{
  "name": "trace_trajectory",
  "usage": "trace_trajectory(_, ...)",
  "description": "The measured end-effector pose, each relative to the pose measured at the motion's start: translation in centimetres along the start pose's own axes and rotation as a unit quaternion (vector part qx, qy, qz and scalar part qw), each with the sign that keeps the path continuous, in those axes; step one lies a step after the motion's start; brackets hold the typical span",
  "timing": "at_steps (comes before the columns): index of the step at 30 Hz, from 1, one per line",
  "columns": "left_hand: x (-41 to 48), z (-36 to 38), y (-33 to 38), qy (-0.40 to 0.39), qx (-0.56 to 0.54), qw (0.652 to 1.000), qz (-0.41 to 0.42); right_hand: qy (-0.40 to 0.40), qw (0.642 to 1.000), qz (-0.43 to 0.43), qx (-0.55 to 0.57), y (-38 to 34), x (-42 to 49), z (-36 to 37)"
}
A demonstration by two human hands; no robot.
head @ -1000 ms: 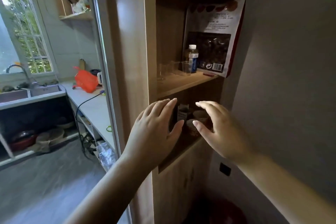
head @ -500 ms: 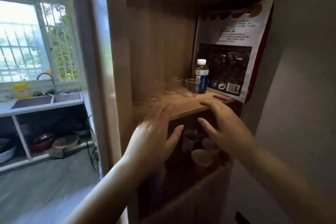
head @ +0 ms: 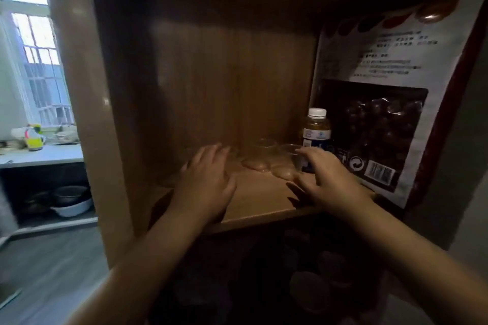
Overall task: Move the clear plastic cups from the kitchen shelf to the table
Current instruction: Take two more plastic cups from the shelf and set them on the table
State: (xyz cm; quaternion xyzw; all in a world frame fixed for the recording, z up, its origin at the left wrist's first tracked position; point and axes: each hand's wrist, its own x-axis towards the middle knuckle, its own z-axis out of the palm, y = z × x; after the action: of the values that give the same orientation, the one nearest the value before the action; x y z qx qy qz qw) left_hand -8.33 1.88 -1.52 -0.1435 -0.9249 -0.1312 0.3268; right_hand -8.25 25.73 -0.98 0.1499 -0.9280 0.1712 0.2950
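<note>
Clear plastic cups stand on the wooden shelf (head: 258, 200), hard to make out in the dim light. One cup (head: 260, 155) sits at the middle back and another cup (head: 286, 162) just right of it. My right hand (head: 327, 179) reaches over the shelf with its fingers spread, its fingertips at the right cup's rim. My left hand (head: 207, 182) hovers open over the shelf's left part, fingers pointing to the back. A third cup behind it is only faintly visible.
A small bottle (head: 315, 137) with a white cap stands right of the cups. A large snack bag (head: 383, 103) leans against the right side. Cups or bowls fill the dark shelf below (head: 311, 282). A kitchen counter (head: 39, 155) lies at the left.
Both hands have risen from the lower shelf's front and moved in over the middle shelf toward the cups. The view has come closer to the shelf.
</note>
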Motion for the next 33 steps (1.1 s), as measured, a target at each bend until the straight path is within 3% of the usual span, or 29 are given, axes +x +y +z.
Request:
trace_trajectory(13, 3.6, 2.9, 0.9, -0.028, 0.014, 1.000, 0.002, 0.004, 0.998, -0.056, 0.021, 2.3, 3.7, 2.3)
trace_trajectory(21, 3.5, 3.2, 1.7, 0.042, 0.018, 0.997, 0.065, 0.014, 0.997, -0.077, 0.027, 2.7, 2.8, 1.2)
trace_trajectory(33, -2.2, -3.2, 2.2, 0.036, -0.109, 0.991, 0.073, 0.008, 0.989, -0.132, 0.070, -2.9, -1.8, -1.4)
